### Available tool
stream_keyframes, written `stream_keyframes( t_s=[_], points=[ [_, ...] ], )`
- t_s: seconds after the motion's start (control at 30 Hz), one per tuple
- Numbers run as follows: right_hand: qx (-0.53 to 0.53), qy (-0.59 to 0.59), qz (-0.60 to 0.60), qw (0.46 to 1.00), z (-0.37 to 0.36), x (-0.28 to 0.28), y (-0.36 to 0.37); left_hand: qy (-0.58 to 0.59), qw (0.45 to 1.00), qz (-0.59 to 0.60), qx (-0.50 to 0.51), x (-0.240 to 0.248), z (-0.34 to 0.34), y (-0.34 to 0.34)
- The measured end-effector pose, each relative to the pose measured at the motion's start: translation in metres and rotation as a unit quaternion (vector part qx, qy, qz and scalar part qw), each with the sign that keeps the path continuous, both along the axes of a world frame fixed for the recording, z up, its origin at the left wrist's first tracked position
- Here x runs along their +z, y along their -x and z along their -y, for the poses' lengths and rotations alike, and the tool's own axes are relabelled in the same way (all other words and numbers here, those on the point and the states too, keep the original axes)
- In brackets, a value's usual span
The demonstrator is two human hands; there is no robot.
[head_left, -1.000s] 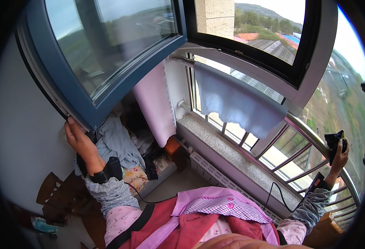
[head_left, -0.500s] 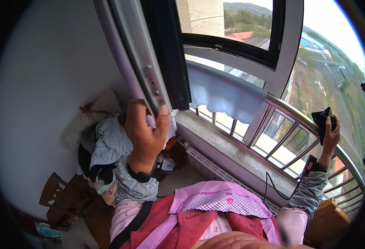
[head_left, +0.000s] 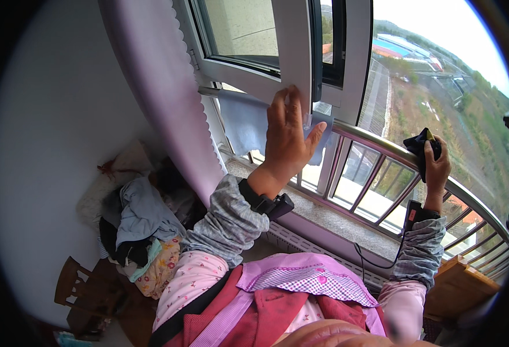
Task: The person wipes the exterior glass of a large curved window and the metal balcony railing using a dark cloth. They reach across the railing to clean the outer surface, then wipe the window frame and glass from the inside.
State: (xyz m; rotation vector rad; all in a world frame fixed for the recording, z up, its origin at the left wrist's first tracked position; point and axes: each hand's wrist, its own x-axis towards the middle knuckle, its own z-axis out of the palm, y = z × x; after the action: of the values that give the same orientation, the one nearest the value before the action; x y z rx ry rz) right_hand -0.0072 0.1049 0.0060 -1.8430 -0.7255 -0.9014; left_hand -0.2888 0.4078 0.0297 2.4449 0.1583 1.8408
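Note:
My left hand reaches up to the white window sash, its fingers stretched against the lower corner and the thumb spread to the right. The sash stands at a slight angle to the fixed window frame. At the right, my right hand grips a bunched black cloth with a bit of yellow showing. The cloth is at the metal railing; whether it presses on the rail I cannot tell. Each wrist wears a black band.
A pale purple curtain hangs left of the window. Below the railing run a stone sill and a white radiator. Piled clothes and a wooden chair stand at the lower left. A wooden piece is at the lower right.
The sash has swung away toward the window frame, my left hand going from a grip on its edge to outstretched fingers against it. The curtain has come into view. My right hand still holds the cloth.

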Motion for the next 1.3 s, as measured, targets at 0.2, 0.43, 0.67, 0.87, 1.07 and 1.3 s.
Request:
stream_keyframes(
  t_s=[0.2, 0.43, 0.67, 0.87, 1.07, 1.3],
  points=[
    [-0.009, 0.011, 0.004, 1.000, -0.001, 0.002, 0.007, -0.001, 0.999, -0.033, -0.001, -0.006, -0.004, -0.064],
    [-0.020, 0.018, 0.010, 1.000, -0.002, 0.006, 0.013, 0.002, 0.997, -0.058, 0.048, 0.000, -0.009, -0.111],
    [-0.028, 0.017, 0.001, 0.999, -0.002, 0.006, 0.015, 0.015, 0.993, -0.075, 0.095, 0.002, -0.004, -0.118],
    [-0.031, 0.012, 0.013, 0.999, -0.003, 0.005, 0.016, 0.024, 0.987, -0.096, 0.127, 0.007, 0.001, -0.123],
    [-0.025, 0.021, 0.002, 0.999, -0.002, 0.006, 0.014, 0.022, 0.991, -0.093, 0.090, 0.001, -0.009, -0.115],
    [-0.018, 0.017, -0.008, 1.000, -0.002, 0.007, 0.011, -0.001, 0.998, -0.060, 0.024, 0.005, -0.027, -0.100]
  ],
)
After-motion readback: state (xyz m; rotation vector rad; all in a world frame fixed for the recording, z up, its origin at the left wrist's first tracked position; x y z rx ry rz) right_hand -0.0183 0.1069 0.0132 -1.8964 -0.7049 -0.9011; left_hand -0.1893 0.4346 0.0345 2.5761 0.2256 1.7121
